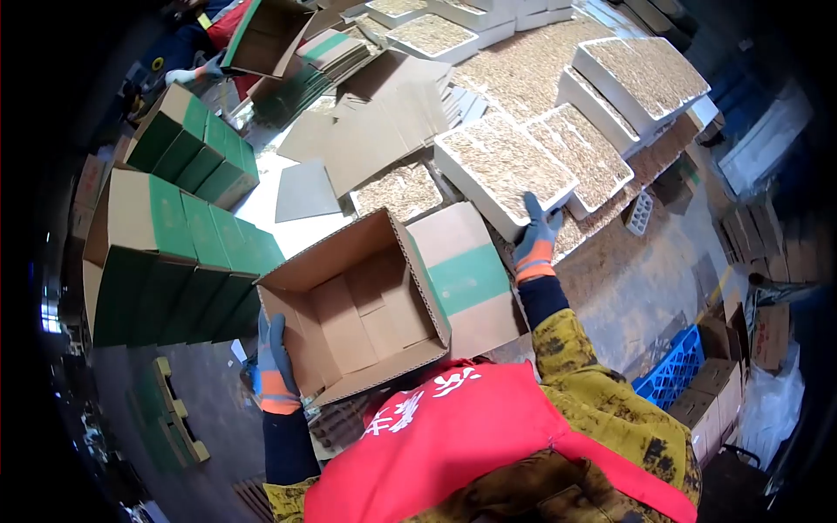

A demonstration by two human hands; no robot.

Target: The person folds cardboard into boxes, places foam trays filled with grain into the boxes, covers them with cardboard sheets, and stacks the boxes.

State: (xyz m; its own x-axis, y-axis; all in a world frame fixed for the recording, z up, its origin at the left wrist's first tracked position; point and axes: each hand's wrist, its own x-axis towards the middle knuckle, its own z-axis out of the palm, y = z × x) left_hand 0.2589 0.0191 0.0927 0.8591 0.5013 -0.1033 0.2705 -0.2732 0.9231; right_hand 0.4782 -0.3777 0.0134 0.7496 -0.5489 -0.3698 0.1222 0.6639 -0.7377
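Observation:
My left hand, in a grey glove with an orange cuff, is closed on the left side of an open cardboard box. That box is tilted toward me, and its brown inside holds nothing. My right hand, gloved the same way, grips the near corner of a white foam box. Small tan pieces fill the foam box to the rim; their kind I cannot make out. Just right of it stands another filled foam box. A flat carton with a green band lies between my two hands.
Green-and-brown cartons stand in rows on the left. Flattened cardboard sheets cover the table's middle. More filled foam boxes are stacked at the back right. A blue crate sits lower right. Another person's gloved hand is at upper left.

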